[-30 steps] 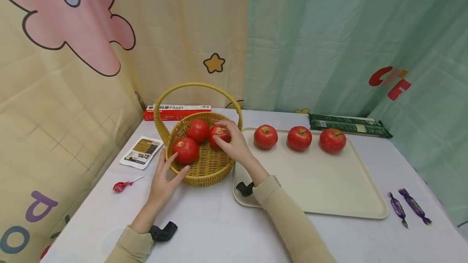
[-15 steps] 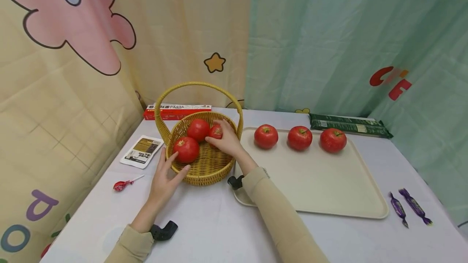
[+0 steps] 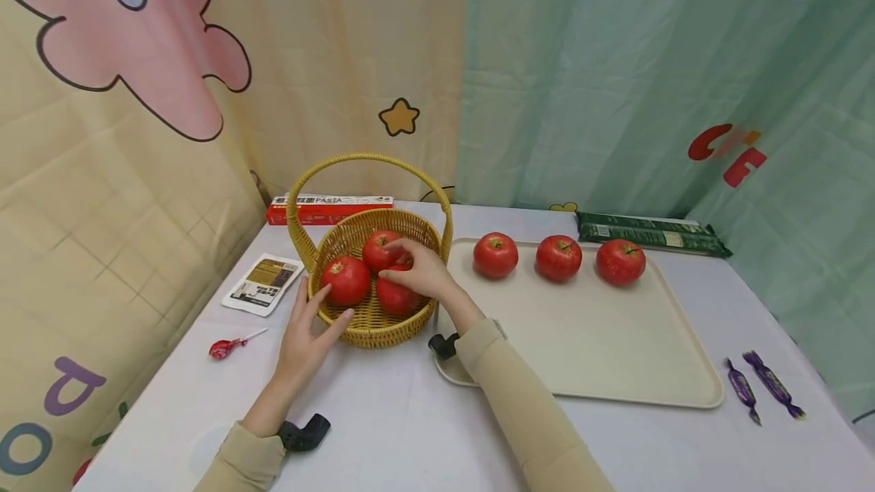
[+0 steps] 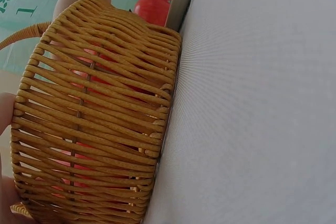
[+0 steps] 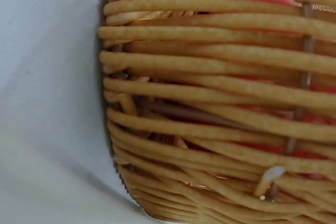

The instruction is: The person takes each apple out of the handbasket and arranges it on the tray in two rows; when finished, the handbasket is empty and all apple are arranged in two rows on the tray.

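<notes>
A yellow wicker basket (image 3: 379, 336) with a tall handle holds three red apples. My right hand (image 3: 427, 272) is inside it, its fingers bent over the right side of the back apple (image 3: 378, 250) and its thumb at that apple's near side. Just below the thumb lies the front apple (image 3: 395, 299). My left hand (image 3: 307, 336) rests with spread, fairly straight fingers at the basket's near left rim, close to the left apple (image 3: 345, 281). Both wrist views look at the woven wall (image 4: 100, 119), with red showing through its gaps.
Right of the basket, a beige tray (image 3: 581, 370) bears three apples (image 3: 558, 257) along its far side. Behind stand a red pasta box (image 3: 328, 211) and green packets (image 3: 652, 234). A pouch (image 3: 263, 285) and lollipop (image 3: 229, 348) lie left, purple candies (image 3: 772, 384) right.
One apple now lies at the basket's front right, where bare weave showed before. The back apple sits slightly farther right, with my right hand at it. The left hand has stayed at the rim.
</notes>
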### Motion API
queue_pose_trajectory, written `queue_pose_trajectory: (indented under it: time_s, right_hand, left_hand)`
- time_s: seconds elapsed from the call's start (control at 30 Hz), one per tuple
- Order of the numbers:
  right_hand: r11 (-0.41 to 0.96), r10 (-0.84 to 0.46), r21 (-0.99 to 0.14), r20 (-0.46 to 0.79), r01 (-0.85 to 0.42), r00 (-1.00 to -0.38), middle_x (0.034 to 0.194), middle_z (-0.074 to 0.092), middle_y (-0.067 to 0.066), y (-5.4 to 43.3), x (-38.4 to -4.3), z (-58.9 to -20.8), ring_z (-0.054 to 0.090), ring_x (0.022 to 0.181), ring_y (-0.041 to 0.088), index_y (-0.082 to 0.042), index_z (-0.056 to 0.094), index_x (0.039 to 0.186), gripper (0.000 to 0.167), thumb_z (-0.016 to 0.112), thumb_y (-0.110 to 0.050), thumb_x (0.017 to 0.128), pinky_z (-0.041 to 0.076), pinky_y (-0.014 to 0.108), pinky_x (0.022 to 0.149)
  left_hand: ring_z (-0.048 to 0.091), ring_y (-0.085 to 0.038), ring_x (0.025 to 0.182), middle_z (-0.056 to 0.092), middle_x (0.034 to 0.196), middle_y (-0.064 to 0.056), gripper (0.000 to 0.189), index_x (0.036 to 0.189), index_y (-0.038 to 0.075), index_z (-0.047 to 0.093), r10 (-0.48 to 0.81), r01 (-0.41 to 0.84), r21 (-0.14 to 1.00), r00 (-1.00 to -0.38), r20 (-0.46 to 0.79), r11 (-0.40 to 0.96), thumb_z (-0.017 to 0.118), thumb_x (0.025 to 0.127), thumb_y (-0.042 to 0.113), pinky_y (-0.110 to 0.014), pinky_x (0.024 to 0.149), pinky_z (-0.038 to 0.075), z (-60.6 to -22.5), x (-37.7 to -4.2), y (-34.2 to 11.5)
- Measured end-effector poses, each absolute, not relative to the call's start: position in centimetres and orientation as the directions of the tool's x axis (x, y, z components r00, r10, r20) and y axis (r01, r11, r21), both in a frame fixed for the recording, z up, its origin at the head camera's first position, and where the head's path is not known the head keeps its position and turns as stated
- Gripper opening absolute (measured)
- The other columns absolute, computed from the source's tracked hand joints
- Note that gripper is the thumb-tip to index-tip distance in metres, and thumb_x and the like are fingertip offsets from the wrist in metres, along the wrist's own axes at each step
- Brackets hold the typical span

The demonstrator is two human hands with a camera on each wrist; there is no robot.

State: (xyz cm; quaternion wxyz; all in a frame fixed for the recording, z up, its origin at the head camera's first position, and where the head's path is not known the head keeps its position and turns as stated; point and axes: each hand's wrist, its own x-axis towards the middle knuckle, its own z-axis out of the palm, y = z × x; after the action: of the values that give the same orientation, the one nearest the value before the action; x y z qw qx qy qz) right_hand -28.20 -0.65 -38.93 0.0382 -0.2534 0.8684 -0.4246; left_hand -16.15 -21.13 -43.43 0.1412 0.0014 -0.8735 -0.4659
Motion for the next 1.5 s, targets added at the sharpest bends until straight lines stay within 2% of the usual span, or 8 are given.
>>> queue_pose_trajectory:
  time_s: [0.2, 0.37, 0.53, 0.77, 0.97, 1.17, 1.3, 1.5]
  right_hand:
    - [0.694, -0.595, -0.485, 0.03, -0.532, -0.803, 0.119, 0.06, -0.004, -1.0, -26.6, -38.7, 0.055, 0.107, 0.013, -0.02, 0.059, 0.124, 0.056, 0.063, -0.056, 0.081, 0.046, 0.035, 0.09]
    - [0.754, -0.605, -0.332, -0.016, -0.566, -0.796, 0.11, 0.058, -0.002, -1.4, -25.3, -38.3, 0.056, 0.095, 0.014, -0.021, 0.061, 0.115, 0.054, 0.065, -0.059, 0.077, 0.048, 0.031, 0.078]
    - [0.751, -0.582, -0.374, 0.014, -0.544, -0.813, 0.1, 0.058, -0.004, -1.3, -24.9, -38.2, 0.054, 0.088, 0.012, -0.02, 0.062, 0.106, 0.048, 0.07, -0.055, 0.074, 0.047, 0.027, 0.072]
    - [0.632, -0.552, -0.558, 0.163, -0.538, -0.818, 0.099, 0.058, -0.008, -0.2, -24.8, -38.2, 0.053, 0.091, 0.01, -0.022, 0.061, 0.098, 0.041, 0.075, -0.05, 0.072, 0.048, 0.026, 0.075]
    - [0.411, -0.49, -0.709, 0.358, -0.573, -0.795, 0.114, 0.056, -0.006, 2.1, -24.2, -36.3, 0.051, 0.106, 0.011, -0.022, 0.06, 0.1, 0.041, 0.079, -0.043, 0.071, 0.052, 0.03, 0.081]
    - [0.246, -0.435, -0.753, 0.477, -0.611, -0.764, 0.124, 0.052, 0.0, 5.8, -23.5, -34.7, 0.047, 0.114, 0.014, -0.022, 0.059, 0.1, 0.04, 0.083, -0.031, 0.07, 0.051, 0.037, 0.083]
    - [0.231, -0.421, -0.746, 0.502, -0.624, -0.756, 0.123, 0.051, -0.001, 8.5, -23.6, -34.9, 0.046, 0.115, 0.017, -0.019, 0.057, 0.098, 0.041, 0.085, -0.025, 0.068, 0.051, 0.04, 0.083]
    - [0.355, -0.444, -0.735, 0.411, -0.578, -0.796, 0.118, 0.052, -0.003, 11.7, -23.7, -36.6, 0.044, 0.114, 0.017, -0.022, 0.056, 0.092, 0.041, 0.086, -0.031, 0.066, 0.052, 0.041, 0.081]
  left_hand:
    - [0.004, -0.034, 0.142, -0.002, 0.157, -0.009, 0.071, 0.142, 0.005, 0.039, -0.133, 0.122, 0.816, -0.963, 0.236, 0.565, 0.063, 0.087, 0.043, -0.063, 0.106, 0.015, -43.3, -16.1, -21.2]
    - [0.004, -0.033, 0.142, -0.003, 0.157, -0.007, 0.07, 0.142, 0.005, 0.039, -0.133, 0.119, 0.818, -0.964, 0.231, 0.563, 0.063, 0.087, 0.043, -0.063, 0.106, 0.015, -43.3, -16.0, -21.2]
    - [0.004, -0.033, 0.142, -0.003, 0.157, -0.007, 0.071, 0.143, 0.006, 0.038, -0.133, 0.113, 0.817, -0.965, 0.225, 0.565, 0.063, 0.087, 0.044, -0.063, 0.106, 0.015, -43.3, -16.0, -21.1]
    - [0.004, -0.033, 0.142, -0.002, 0.157, -0.009, 0.071, 0.142, 0.006, 0.039, -0.134, 0.112, 0.817, -0.965, 0.225, 0.566, 0.063, 0.087, 0.044, -0.063, 0.106, 0.015, -43.3, -16.0, -21.2]
    - [0.004, -0.033, 0.142, -0.001, 0.157, -0.012, 0.071, 0.142, 0.004, 0.039, -0.136, 0.115, 0.816, -0.964, 0.23, 0.567, 0.063, 0.087, 0.043, -0.063, 0.106, 0.017, -43.2, -15.8, -21.2]
    - [0.005, -0.033, 0.142, 0.0, 0.157, -0.012, 0.07, 0.141, 0.004, 0.04, -0.135, 0.125, 0.819, -0.962, 0.239, 0.56, 0.064, 0.087, 0.041, -0.063, 0.105, 0.017, -43.2, -15.9, -21.2]
    - [0.004, -0.033, 0.142, -0.001, 0.157, -0.012, 0.07, 0.141, 0.004, 0.04, -0.132, 0.123, 0.82, -0.963, 0.234, 0.559, 0.064, 0.087, 0.042, -0.063, 0.106, 0.016, -43.2, -15.9, -21.3]
    - [0.004, -0.033, 0.142, -0.002, 0.157, -0.009, 0.07, 0.141, 0.005, 0.039, -0.131, 0.119, 0.821, -0.965, 0.229, 0.558, 0.064, 0.087, 0.042, -0.062, 0.106, 0.017, -43.2, -16.0, -21.2]
